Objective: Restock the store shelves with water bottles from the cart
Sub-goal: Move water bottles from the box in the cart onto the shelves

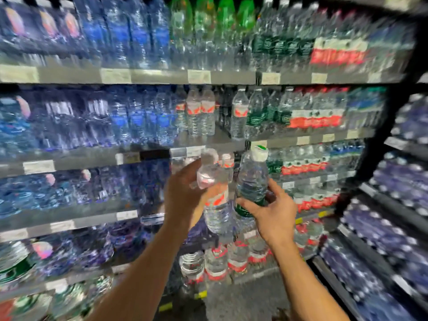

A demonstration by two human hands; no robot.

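While both hands grip bottles, shelving looks risky.
Left hand (183,191) clutches two red-labelled clear plastic bottles (215,193); right hand's (271,212) fingers wrap a green-labelled clear bottle (251,181); one could slip.

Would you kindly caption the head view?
Left hand and right hand each lift a water bottle toward stocked shelves.

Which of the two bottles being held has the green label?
The bottle in the right hand, the green-label bottle with a white cap. The red-label bottle in the left hand carries red and white instead.
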